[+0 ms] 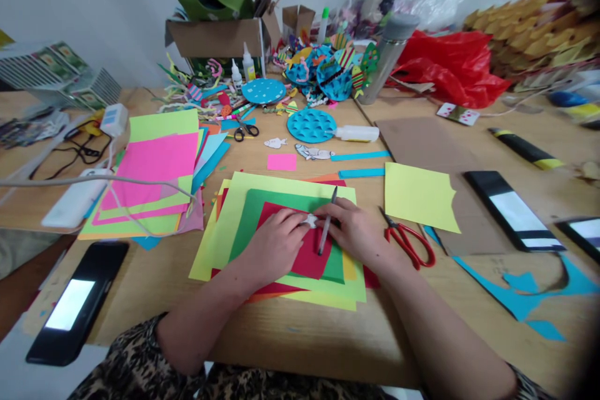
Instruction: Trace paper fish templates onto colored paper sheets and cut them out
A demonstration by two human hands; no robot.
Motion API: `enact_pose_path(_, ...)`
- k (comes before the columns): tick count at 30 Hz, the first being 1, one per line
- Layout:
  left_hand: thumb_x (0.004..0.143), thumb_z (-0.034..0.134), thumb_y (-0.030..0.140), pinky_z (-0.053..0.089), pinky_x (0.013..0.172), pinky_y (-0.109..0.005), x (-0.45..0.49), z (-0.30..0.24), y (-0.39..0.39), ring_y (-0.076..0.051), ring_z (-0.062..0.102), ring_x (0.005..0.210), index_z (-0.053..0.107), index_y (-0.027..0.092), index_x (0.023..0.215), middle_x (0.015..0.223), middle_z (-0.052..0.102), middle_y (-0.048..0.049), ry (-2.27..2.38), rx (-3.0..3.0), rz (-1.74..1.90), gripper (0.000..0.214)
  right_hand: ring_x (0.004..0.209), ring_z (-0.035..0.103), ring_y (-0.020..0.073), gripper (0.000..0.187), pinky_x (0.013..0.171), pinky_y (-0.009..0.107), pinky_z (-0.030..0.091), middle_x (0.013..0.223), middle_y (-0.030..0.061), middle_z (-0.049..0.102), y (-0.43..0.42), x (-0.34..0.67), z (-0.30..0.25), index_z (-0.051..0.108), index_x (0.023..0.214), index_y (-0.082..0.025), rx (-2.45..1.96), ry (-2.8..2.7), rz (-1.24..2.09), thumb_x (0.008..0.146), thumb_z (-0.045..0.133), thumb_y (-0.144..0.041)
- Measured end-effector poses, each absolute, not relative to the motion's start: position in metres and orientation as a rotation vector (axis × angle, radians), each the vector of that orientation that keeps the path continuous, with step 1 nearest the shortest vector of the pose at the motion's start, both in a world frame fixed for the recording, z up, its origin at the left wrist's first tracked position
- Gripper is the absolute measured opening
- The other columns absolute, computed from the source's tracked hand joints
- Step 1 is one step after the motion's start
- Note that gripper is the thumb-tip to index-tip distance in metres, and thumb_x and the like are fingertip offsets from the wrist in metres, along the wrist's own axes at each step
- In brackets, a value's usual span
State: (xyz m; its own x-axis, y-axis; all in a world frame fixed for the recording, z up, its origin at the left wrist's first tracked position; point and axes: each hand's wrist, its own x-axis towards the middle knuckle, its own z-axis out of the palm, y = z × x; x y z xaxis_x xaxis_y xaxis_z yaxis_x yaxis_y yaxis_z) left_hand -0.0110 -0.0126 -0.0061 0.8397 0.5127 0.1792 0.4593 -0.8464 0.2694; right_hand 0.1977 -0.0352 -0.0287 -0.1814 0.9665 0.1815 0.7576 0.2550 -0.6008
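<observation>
Over a stack of coloured paper, the fingertips of my left hand (274,245) pinch the left side of a small white paper cutout (310,220). My right hand (356,231) has its fingertips at the cutout's other side and keeps a grey pen (328,222) between its fingers, tip pointing down toward me. Beneath lies a red paper square (312,256), on a green sheet (244,228) and larger yellow-green sheets (213,256). My fingers hide part of the cutout. Red-handled scissors (412,247) rest just right of my right hand.
Paper fish cutouts (314,152), a glue bottle (356,133) and a blue scalloped disc (312,125) lie beyond the stack. Coloured sheets (154,165) are piled left. Phones (513,209) and cardboard (426,144) are on the right, another phone (77,303) at near left.
</observation>
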Motion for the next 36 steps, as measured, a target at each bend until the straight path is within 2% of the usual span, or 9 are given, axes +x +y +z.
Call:
enact_pose_path(4,0.091,0.044,0.012,0.042,0.103,-0.044,-0.012,-0.009,-0.012,-0.025,0.047,0.119,0.059,0.013,0.118,0.122,0.06,-0.0106,0.754,2.814,0.312,0.031,0.081,0.061,0.0207,0.017,0.071,0.032,0.049,0.091,0.0082,0.062,-0.033,0.205,-0.023,0.066,0.099,-0.021,-1.559,-1.899,0.462,0.087,0.054,-0.02)
enact_pose_path(9,0.093,0.043,0.015,0.043,0.1,-0.044,-0.012,-0.009,-0.012,-0.026,0.049,0.116,0.062,0.012,0.115,0.121,0.062,-0.0096,0.743,2.841,0.299,0.029,0.077,0.061,0.019,0.011,0.067,0.03,0.047,0.084,0.0055,0.066,-0.03,0.222,-0.016,0.064,0.088,-0.02,-1.6,-1.697,0.514,0.085,0.053,-0.019)
enact_pose_path(14,0.093,0.044,0.017,0.046,0.096,-0.046,-0.012,-0.009,-0.011,-0.027,0.049,0.116,0.061,0.014,0.119,0.123,0.062,-0.0107,0.785,2.776,0.284,0.031,0.08,0.063,0.0189,0.016,0.072,0.031,0.049,0.085,0.0044,0.068,-0.031,0.227,-0.021,0.067,0.086,-0.021,-1.558,-1.848,0.671,0.081,0.054,-0.014)
enact_pose_path(23,0.089,0.048,0.015,0.043,0.101,-0.05,-0.013,-0.012,-0.014,-0.029,0.043,0.124,0.06,0.015,0.117,0.134,0.052,-0.0142,0.871,2.754,0.336,0.031,0.078,0.063,0.0189,0.021,0.07,0.03,0.047,0.083,0.0036,0.069,-0.031,0.223,-0.019,0.067,0.084,-0.022,-1.542,-1.931,0.616,0.08,0.052,-0.01)
enact_pose_path(36,0.092,0.045,0.017,0.041,0.103,-0.048,-0.013,-0.012,-0.011,-0.027,0.044,0.125,0.058,0.017,0.117,0.131,0.055,-0.0112,0.817,2.744,0.266,0.028,0.079,0.06,0.0194,0.019,0.072,0.031,0.047,0.083,0.0045,0.069,-0.031,0.221,-0.015,0.067,0.085,-0.021,-1.553,-1.944,0.61,0.081,0.053,-0.009)
